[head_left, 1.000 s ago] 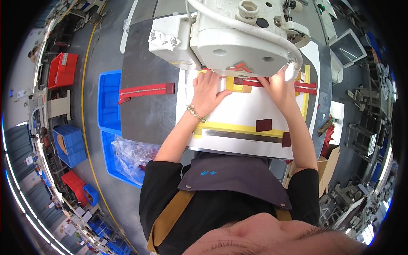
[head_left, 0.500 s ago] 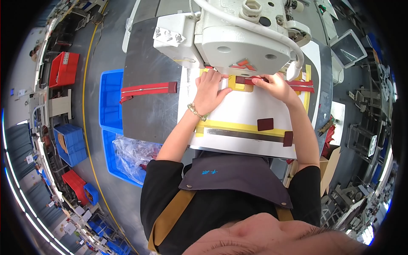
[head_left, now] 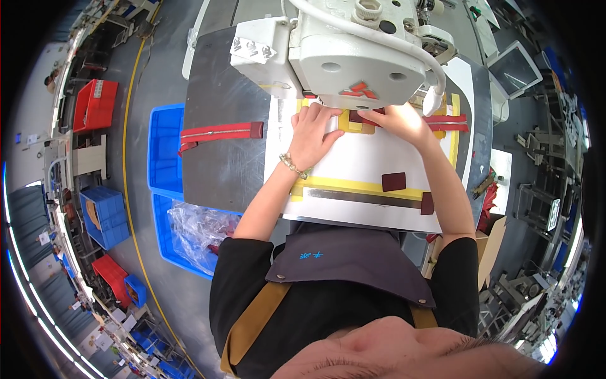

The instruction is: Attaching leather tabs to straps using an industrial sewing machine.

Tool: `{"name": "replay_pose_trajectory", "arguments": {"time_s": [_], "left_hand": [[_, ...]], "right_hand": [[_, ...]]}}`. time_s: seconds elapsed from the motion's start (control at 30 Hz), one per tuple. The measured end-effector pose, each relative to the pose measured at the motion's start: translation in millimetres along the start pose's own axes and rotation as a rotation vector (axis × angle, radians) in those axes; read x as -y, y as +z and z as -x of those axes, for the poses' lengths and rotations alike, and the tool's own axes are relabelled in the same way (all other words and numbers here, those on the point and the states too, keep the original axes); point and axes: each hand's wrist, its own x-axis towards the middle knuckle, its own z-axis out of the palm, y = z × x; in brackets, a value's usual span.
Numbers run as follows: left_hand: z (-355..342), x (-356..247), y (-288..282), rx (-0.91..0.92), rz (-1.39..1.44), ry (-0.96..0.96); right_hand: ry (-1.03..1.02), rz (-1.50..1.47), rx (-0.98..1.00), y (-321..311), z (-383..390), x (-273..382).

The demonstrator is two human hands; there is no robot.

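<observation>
My left hand (head_left: 311, 134) lies palm-down, thumb spread from fingers beside the flat yellow plate (head_left: 344, 124), right hand (head_left: 405, 124) over the red fabric zipper (head_left: 451, 119) near the white machine head (head_left: 361, 60), pinching or pressing, can't tell.

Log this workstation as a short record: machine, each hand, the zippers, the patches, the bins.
Machine: white machine, its head just beyond the hands
Left hand: fingers spread over the white sheet, by the left side of the yellow plate; bracelet on wrist
Right hand: over the red zipper; grip unclear
Second zipper: red, lying on the gray tabletop, left
Patches: two, dark red, on the near side
Bins: two, blue, left; clear plastic in the nearer
</observation>
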Motion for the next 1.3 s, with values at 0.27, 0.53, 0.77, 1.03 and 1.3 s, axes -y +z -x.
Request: {"name": "replay_pose_trajectory", "arguments": {"time_s": [0.27,0.53,0.77,1.03,1.3], "left_hand": [[-6,-3,-18,0.041,0.062,-0.013],[-9,-19,-8,0.19,-0.03,0.131],[-20,-35,-25,0.2,-0.05,0.042],[8,-46,-84,0.169,0.304,-0.03],[25,-44,-120,0.236,0.495,-0.196]], "right_hand": [[0.125,0.008,0.192,-4,7,10],[0.231,0.78,-0.002,-32,60,36],[-0.355,0.912,-0.413,-24,82,68],[-0.324,0.211,-0.067,-40,79,130],[0.029,-1.07,0.445,-12,76,153]]}}
